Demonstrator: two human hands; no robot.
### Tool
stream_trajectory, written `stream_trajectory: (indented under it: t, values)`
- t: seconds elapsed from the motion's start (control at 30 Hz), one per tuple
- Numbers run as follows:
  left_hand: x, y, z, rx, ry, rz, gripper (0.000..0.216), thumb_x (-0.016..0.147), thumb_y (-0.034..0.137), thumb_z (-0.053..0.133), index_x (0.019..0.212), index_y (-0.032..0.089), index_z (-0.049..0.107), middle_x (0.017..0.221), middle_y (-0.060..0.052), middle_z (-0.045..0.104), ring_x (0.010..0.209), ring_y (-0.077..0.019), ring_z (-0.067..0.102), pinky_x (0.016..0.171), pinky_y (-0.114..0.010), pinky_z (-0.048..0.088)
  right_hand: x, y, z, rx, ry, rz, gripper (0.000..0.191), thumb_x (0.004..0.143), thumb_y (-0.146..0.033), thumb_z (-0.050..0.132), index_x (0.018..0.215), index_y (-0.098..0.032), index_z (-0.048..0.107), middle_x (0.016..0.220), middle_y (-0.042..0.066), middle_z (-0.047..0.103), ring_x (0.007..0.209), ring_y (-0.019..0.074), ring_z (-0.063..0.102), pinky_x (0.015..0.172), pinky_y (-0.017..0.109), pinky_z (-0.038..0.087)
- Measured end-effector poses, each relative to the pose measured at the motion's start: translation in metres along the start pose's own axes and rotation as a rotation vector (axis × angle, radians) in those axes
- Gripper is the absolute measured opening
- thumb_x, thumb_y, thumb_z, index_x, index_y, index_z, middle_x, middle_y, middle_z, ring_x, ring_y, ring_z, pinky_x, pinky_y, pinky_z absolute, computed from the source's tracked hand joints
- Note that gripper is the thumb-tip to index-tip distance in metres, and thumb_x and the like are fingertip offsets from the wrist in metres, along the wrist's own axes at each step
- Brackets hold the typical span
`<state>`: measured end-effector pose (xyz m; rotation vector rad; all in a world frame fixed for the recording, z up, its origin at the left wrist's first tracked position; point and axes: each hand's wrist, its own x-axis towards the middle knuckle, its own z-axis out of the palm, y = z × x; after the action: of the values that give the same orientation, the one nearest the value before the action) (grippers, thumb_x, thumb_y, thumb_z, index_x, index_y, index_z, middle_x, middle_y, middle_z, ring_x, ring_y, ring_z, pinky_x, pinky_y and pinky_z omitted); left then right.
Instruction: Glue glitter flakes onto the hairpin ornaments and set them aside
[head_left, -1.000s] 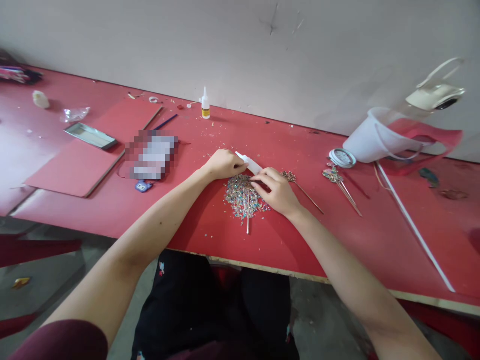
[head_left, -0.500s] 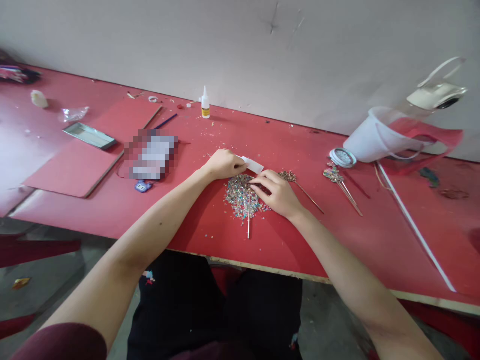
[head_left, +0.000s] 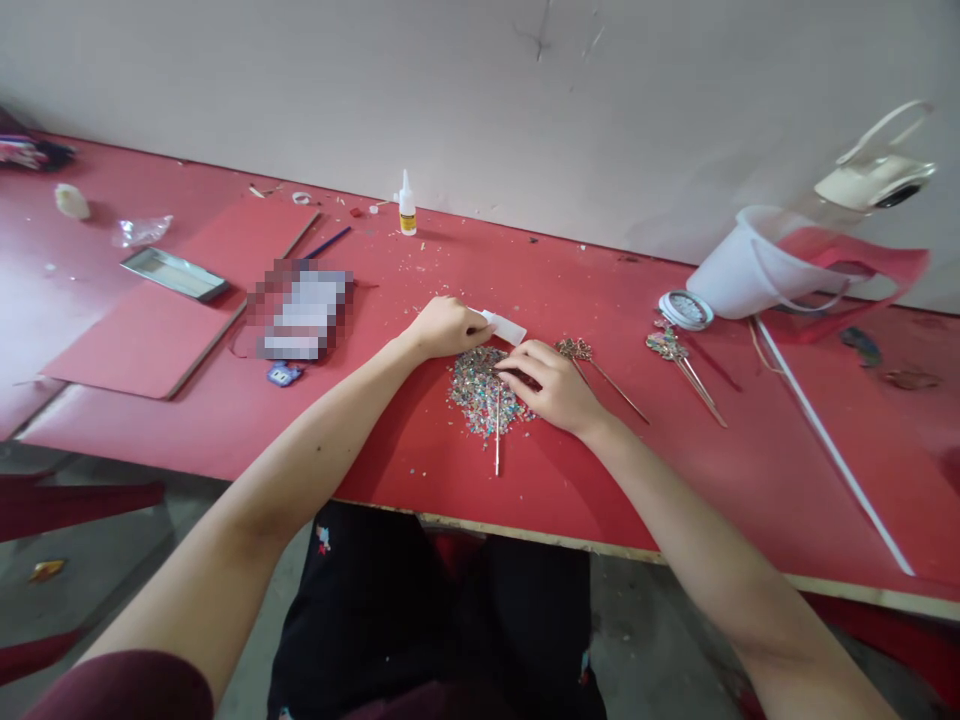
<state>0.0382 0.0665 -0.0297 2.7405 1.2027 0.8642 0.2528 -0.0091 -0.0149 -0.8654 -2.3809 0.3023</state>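
Note:
My left hand [head_left: 448,328] is closed, its fingertips around one end of a small white bottle [head_left: 508,329] that lies on its side above the pile. A heap of glittering, multicoloured chips [head_left: 476,400] spreads on the red table under both hands. Across this heap lies a metal hairpin [head_left: 497,440], its shaft pointing towards me. My right hand [head_left: 551,385] bends over the hairpin's upper end with thumb and fingers pinched there; the head is partly hidden. Just beyond this hand rests another hairpin, with an openwork head [head_left: 574,349].
A decorated hairpin [head_left: 666,345] lies to the right, by a round white container [head_left: 685,310] and a tilted white bucket [head_left: 739,265]. An upright glue bottle [head_left: 407,212] stands near the wall. Leftward are a blurred-out flat object [head_left: 304,312] and a shallow rectangular box [head_left: 175,274].
The view has shifted slightly. Both hands, the white bottle and the hairpin keep nearly the same places.

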Motion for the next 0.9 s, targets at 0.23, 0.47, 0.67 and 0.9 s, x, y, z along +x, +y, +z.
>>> stream_trajectory:
  t: [0.23, 0.47, 0.67, 0.9]
  values:
    - [0.001, 0.000, -0.001, 0.004, -0.047, -0.012, 0.045, 0.087, 0.036, 0.046, 0.046, 0.017, 0.052, 0.043, 0.000, 0.047, 0.041, -0.0087, 0.032, 0.050, -0.028, 0.019, 0.000, 0.011, -0.002, -0.017, 0.088, 0.110, 0.012, 0.093, -0.022, 0.055, 0.099, -0.020, 0.065, 0.095, 0.007, 0.061, 0.092, 0.0194, 0.060, 0.084, 0.037, 0.050]
    - [0.001, 0.001, -0.003, 0.027, -0.054, -0.011, 0.044, 0.087, 0.035, 0.046, 0.047, 0.017, 0.052, 0.042, 0.001, 0.045, 0.041, -0.0088, 0.032, 0.050, -0.027, 0.019, -0.002, 0.009, 0.000, 0.019, -0.012, 0.061, 0.011, 0.093, -0.023, 0.056, 0.098, -0.021, 0.065, 0.096, 0.005, 0.064, 0.093, 0.0191, 0.059, 0.086, 0.037, 0.049]
    - [0.000, 0.001, -0.004, 0.030, -0.027, 0.010, 0.046, 0.088, 0.036, 0.045, 0.046, 0.017, 0.050, 0.041, 0.002, 0.041, 0.040, -0.0081, 0.027, 0.049, -0.027, 0.018, -0.004, 0.006, -0.009, 0.106, -0.074, -0.059, 0.012, 0.092, -0.024, 0.057, 0.099, -0.023, 0.068, 0.091, 0.004, 0.063, 0.090, 0.0177, 0.057, 0.084, 0.036, 0.049]
    - [0.000, 0.000, -0.003, 0.023, -0.034, 0.007, 0.046, 0.088, 0.036, 0.045, 0.046, 0.017, 0.048, 0.041, 0.002, 0.038, 0.041, -0.0080, 0.027, 0.049, -0.027, 0.019, -0.004, 0.007, -0.008, 0.049, -0.037, -0.070, 0.014, 0.093, -0.024, 0.056, 0.098, -0.024, 0.069, 0.091, 0.004, 0.063, 0.090, 0.0177, 0.056, 0.083, 0.035, 0.048]
